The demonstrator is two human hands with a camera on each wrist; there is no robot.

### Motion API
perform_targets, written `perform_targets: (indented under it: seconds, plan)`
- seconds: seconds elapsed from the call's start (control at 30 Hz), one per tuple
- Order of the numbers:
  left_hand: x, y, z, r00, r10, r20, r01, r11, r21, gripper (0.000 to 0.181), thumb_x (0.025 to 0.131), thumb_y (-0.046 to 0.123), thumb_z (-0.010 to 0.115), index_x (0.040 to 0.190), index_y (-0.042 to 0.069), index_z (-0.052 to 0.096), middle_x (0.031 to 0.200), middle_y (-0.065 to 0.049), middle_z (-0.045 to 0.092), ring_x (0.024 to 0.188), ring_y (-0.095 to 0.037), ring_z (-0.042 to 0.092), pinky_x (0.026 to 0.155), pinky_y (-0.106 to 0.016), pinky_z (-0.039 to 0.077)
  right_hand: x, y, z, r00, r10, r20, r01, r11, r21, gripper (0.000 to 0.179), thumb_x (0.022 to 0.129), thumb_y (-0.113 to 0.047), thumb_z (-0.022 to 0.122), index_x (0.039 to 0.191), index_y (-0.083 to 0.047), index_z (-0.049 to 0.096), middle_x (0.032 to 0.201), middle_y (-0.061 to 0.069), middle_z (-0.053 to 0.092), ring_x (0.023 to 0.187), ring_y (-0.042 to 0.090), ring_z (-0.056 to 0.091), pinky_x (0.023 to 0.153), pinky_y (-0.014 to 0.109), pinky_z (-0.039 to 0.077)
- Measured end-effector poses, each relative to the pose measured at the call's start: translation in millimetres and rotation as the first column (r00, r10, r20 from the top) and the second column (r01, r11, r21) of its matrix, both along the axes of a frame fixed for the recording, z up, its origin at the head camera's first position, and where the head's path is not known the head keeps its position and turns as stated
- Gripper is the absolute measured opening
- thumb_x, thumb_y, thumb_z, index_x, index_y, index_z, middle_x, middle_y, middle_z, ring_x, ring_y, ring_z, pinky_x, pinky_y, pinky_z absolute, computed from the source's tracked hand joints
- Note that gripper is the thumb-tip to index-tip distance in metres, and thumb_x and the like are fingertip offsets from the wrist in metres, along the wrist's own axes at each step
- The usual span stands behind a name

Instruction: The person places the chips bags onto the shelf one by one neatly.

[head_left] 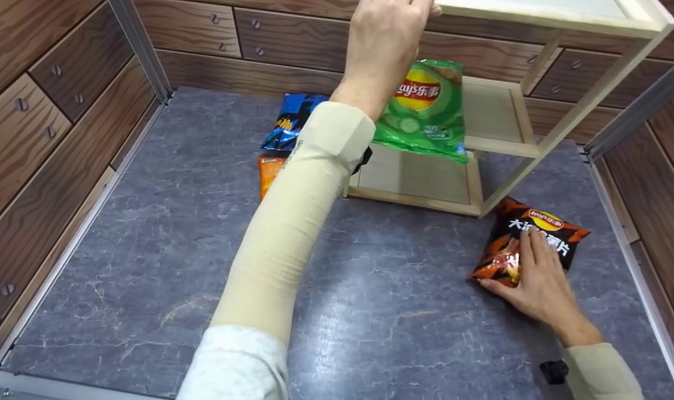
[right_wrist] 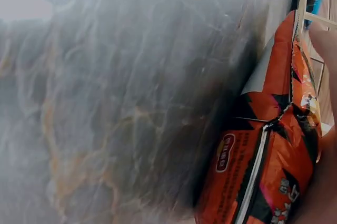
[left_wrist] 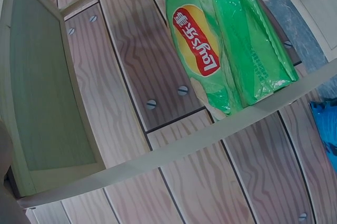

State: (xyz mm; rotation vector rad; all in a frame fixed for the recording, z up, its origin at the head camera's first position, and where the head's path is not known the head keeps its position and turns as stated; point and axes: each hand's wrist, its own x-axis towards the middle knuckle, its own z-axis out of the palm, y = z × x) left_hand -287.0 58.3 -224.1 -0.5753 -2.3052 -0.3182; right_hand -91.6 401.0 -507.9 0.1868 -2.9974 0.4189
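Observation:
My left hand point(head_left: 390, 28) grips the top edge of a small wooden shelf point(head_left: 415, 195), its fingertips partly cut off by the frame. Below that hand, a green bag of Lay's chips point(head_left: 426, 111) lies on a shelf tier; the left wrist view shows the same chip bag point(left_wrist: 195, 40) near a wooden rail. On the floor at the right, my right hand point(head_left: 542, 289) rests on a black and orange bag of chips point(head_left: 495, 247), fingers straight over its front and thumb spread at its lower side. In the right wrist view the chip bag point(right_wrist: 268, 166) shows its back seam.
Left of the shelf lie a blue snack bag point(head_left: 284, 122) and an orange packet point(head_left: 267, 175), partly hidden by my left arm. Wood-patterned walls point(head_left: 298, 41) and metal rails point(head_left: 637, 266) border the grey marbled floor point(head_left: 148, 250).

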Motion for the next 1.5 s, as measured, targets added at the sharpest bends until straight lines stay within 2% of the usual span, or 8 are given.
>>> perform_targets:
  seconds: [0.23,0.43,0.6,0.77,1.0,1.13,1.37,1.5]
  plan:
    - [-3.6,-0.7,-1.4,1.0,-0.015,-0.017,0.015,1.0,0.015,0.04,0.108,0.033,0.034,0.129,0.018,0.064,0.125,0.003,0.067,0.117,-0.015,0.061,0.106,-0.028,0.044,-1.5,6.5,-2.2,1.0,0.02,0.02,-0.021,0.999,0.039,0.129,0.069,-0.061,0.081,0.159,-0.006,0.008,0.163,0.029,0.004,0.15,0.05,0.006,0.119,0.065,-0.004]
    - [-5.1,-0.1,-1.9,1.0,-0.013,-0.019,0.013,1.0,0.008,0.04,0.107,0.033,0.034,0.132,0.018,0.062,0.128,0.004,0.066,0.119,-0.014,0.061,0.108,-0.028,0.042,-2.4,11.5,-5.1,0.999,0.048,-0.003,-0.048,0.999,0.013,0.128,0.063,-0.045,0.09,0.16,-0.013,0.012,0.162,0.029,0.006,0.146,0.056,0.012,0.118,0.068,0.0]
    - [-4.9,-0.5,-0.6,1.0,-0.009,-0.007,0.009,1.0,0.002,0.039,0.107,0.033,0.035,0.129,0.019,0.064,0.126,0.005,0.067,0.118,-0.013,0.061,0.107,-0.027,0.042,-4.3,12.1,-8.2,0.995,0.06,-0.082,-0.058,0.998,0.022,0.123,0.061,-0.026,0.093,0.158,-0.01,0.019,0.16,0.031,0.014,0.145,0.053,0.018,0.116,0.07,0.011]
    - [-4.6,-0.8,-0.2,1.0,-0.008,0.006,0.008,1.0,0.004,0.038,0.107,0.032,0.034,0.127,0.019,0.064,0.125,0.006,0.066,0.119,-0.013,0.06,0.108,-0.026,0.042,-4.1,12.2,-9.0,0.991,0.069,-0.113,-0.067,0.998,0.022,0.123,0.057,-0.011,0.092,0.158,-0.01,0.021,0.159,0.031,0.018,0.147,0.049,0.017,0.116,0.069,0.013]
    - [-4.7,0.9,-0.7,1.0,-0.014,-0.004,0.014,1.0,0.004,0.038,0.107,0.031,0.034,0.126,0.019,0.065,0.124,0.006,0.067,0.118,-0.013,0.061,0.107,-0.028,0.042,-2.5,12.5,-9.5,0.986,0.057,-0.155,-0.057,0.998,-0.001,0.119,0.056,-0.009,0.092,0.156,-0.009,0.028,0.157,0.032,0.025,0.145,0.051,0.023,0.113,0.072,0.018]
    - [-6.1,-0.4,-2.4,1.0,-0.012,-0.016,0.012,1.0,0.0,0.038,0.108,0.031,0.034,0.129,0.018,0.064,0.125,0.005,0.067,0.119,-0.014,0.061,0.109,-0.028,0.042,-3.5,14.3,-10.1,0.983,0.06,-0.174,-0.068,0.997,-0.04,0.112,0.058,-0.007,0.09,0.154,-0.008,0.032,0.155,0.033,0.027,0.144,0.052,0.025,0.112,0.072,0.02]
    - [-7.2,-0.2,-3.1,1.0,-0.008,-0.008,0.008,1.0,0.004,0.039,0.107,0.033,0.035,0.13,0.018,0.063,0.127,0.005,0.066,0.12,-0.013,0.06,0.11,-0.028,0.041,-2.9,22.5,-7.0,0.977,0.039,-0.209,-0.066,0.99,-0.125,0.1,0.064,0.004,0.079,0.153,-0.009,0.035,0.155,0.029,0.03,0.138,0.054,0.031,0.115,0.06,0.027]
    - [-6.5,0.3,-1.9,1.0,-0.005,-0.004,0.005,1.0,-0.002,0.039,0.107,0.033,0.034,0.13,0.019,0.063,0.128,0.005,0.066,0.12,-0.013,0.06,0.109,-0.027,0.042,0.0,24.9,-4.5,0.968,0.029,-0.249,-0.071,0.985,-0.16,0.098,0.064,0.007,0.073,0.153,-0.009,0.037,0.155,0.028,0.032,0.138,0.053,0.034,0.12,0.03,0.023]
